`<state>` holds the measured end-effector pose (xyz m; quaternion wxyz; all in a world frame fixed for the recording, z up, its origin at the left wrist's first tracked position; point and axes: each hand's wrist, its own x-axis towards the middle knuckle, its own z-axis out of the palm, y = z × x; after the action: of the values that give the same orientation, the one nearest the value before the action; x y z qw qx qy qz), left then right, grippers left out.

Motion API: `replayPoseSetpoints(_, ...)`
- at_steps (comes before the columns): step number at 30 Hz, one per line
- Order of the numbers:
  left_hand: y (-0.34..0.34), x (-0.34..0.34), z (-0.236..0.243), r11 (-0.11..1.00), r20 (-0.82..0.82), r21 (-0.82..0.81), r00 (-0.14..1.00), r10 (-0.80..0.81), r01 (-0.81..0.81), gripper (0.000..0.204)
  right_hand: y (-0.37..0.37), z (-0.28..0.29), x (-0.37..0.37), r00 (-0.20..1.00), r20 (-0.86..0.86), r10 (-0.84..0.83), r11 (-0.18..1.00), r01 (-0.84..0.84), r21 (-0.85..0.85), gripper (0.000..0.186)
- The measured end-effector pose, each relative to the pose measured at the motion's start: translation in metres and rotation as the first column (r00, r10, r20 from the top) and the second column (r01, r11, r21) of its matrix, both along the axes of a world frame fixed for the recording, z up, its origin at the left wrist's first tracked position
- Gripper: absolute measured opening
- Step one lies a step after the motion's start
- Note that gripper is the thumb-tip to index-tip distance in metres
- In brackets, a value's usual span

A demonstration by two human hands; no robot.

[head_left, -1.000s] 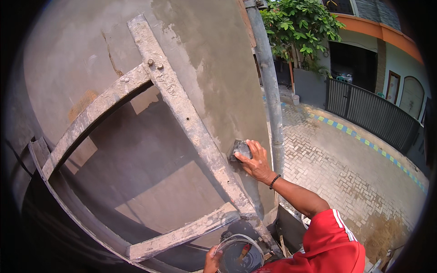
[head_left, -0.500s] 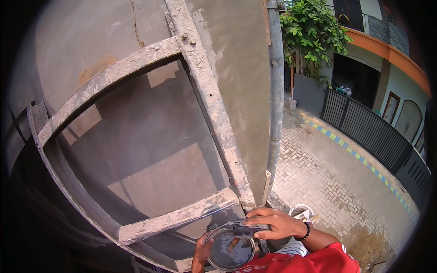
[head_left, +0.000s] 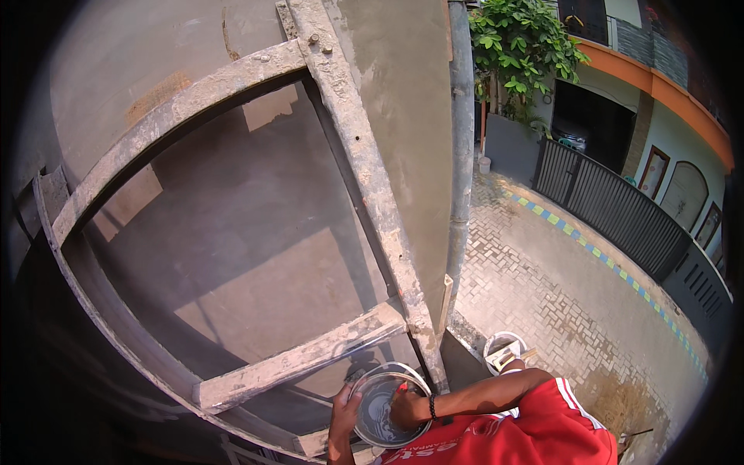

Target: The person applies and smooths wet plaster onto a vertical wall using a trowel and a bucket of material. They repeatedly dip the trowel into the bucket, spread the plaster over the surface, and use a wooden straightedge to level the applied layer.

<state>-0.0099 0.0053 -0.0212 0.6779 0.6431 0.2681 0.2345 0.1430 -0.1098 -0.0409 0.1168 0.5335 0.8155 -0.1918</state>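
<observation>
The left hand (head_left: 344,409) grasps the bucket (head_left: 369,437) at its left side, near the red shirt (head_left: 527,434), probably to steady it while the right hand (head_left: 406,409) reaches inside, where I cannot tell what its fingers grasp.

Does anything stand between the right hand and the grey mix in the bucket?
Nothing visible does. The right hand reaches down inside the open bucket, over the grey mix; its fingertips are hidden. The left hand is at the bucket's left side, out of the way.
</observation>
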Motion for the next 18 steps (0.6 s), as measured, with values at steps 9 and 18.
replayPoseSetpoints(9, 0.003, 0.001, 0.002, 0.999, -0.021, 0.043, 1.0, -0.013, 0.014, 0.034, 0.0, 0.062, 0.019, 0.905, -0.34, -0.256, 0.966, 0.248, -0.067, 0.041)
replayPoseSetpoints(18, 0.006, 0.006, 0.012, 0.999, -0.08, 0.041, 0.997, 0.004, 0.0, 0.04, -0.025, 0.109, 0.03, 0.763, -0.569, -0.305, 0.941, 0.334, -0.057, 0.04)
